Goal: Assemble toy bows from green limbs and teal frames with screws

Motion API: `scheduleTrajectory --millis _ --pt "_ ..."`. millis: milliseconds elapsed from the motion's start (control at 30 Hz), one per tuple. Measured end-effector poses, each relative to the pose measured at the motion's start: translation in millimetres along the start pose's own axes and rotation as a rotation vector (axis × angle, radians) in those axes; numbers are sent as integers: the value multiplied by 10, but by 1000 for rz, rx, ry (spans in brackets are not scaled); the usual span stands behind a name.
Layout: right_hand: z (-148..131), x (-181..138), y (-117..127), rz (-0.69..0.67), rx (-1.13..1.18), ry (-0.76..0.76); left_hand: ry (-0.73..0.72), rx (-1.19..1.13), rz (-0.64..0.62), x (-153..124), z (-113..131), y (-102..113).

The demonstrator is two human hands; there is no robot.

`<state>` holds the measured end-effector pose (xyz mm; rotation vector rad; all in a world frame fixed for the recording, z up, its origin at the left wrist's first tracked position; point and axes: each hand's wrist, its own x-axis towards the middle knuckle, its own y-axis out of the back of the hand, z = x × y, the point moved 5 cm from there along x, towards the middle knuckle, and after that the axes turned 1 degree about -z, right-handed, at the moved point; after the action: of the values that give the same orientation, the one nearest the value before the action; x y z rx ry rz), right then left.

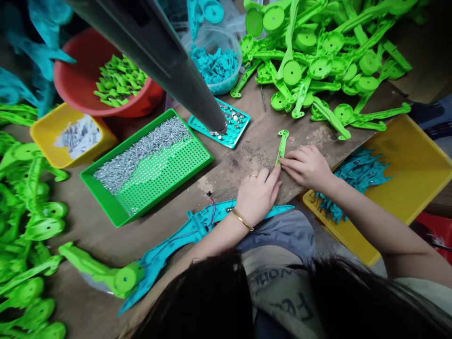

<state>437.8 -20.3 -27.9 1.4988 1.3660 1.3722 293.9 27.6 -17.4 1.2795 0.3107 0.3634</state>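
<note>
A narrow green plastic part with a hooked top end lies on the brown worktable, its lower end hidden by my fingers. My left hand, with a bracelet and a ring, is closed over that lower end, index finger stretched along it. From the other side, the fingertips of my right hand are pressed together against the part's edge; anything small between them is hidden. Under my left wrist stretches a long blue plastic housing with thin wires, and a green arm-shaped piece adjoins its near end.
A green perforated tray holds many screws. Beyond the dark post sits a teal tray of small metal discs. Green parts are heaped at the back. A red bowl and yellow bins hold small parts.
</note>
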Motion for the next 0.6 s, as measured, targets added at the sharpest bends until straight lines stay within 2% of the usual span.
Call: scheduleTrajectory --millis 200,400,600 --pt "-20 50 38 -48 114 -166 121 -208 45 -118 -126 102" --pt "-283 22 149 14 332 -103 108 -290 122 -142 -150 121" --pt "-349 -16 70 10 265 -131 102 -266 149 -131 -115 125"
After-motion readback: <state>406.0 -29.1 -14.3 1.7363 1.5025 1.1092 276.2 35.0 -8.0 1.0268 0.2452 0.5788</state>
